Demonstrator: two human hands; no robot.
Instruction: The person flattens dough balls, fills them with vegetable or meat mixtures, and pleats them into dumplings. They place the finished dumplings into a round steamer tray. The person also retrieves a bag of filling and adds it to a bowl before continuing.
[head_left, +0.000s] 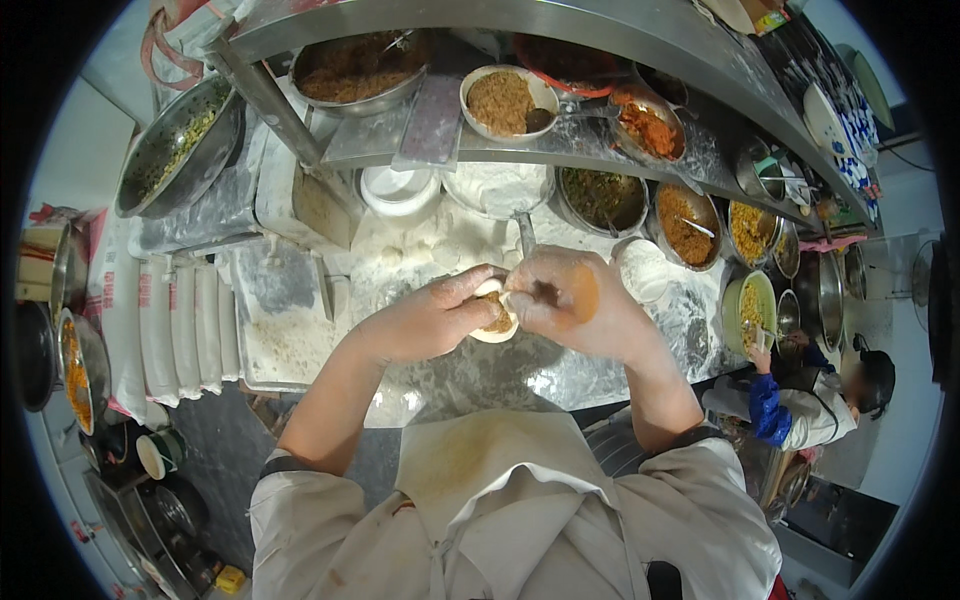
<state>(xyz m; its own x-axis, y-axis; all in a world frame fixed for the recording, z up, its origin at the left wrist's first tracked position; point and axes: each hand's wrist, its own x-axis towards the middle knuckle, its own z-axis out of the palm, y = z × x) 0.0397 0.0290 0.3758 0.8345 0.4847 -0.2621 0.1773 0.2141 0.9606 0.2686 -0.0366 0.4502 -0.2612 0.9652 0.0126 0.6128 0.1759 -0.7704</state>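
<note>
Between my hands is a round dough wrapper with brown crumbly filling in its open middle. My left hand holds its left side, with the thumb over the filling. The fingers of my right hand pinch the dough's upper right edge. Both hands are above a floury steel worktop. Beyond them stand a white tub and a wide container of flour with a metal handle or scoop reaching towards me. A small bowl of flour sits right of my right hand.
Metal bowls of green filling, brown filling and yellow filling line the back right. A steel shelf above holds a white bowl with a spoon. White sacks lie left. Another person works at right.
</note>
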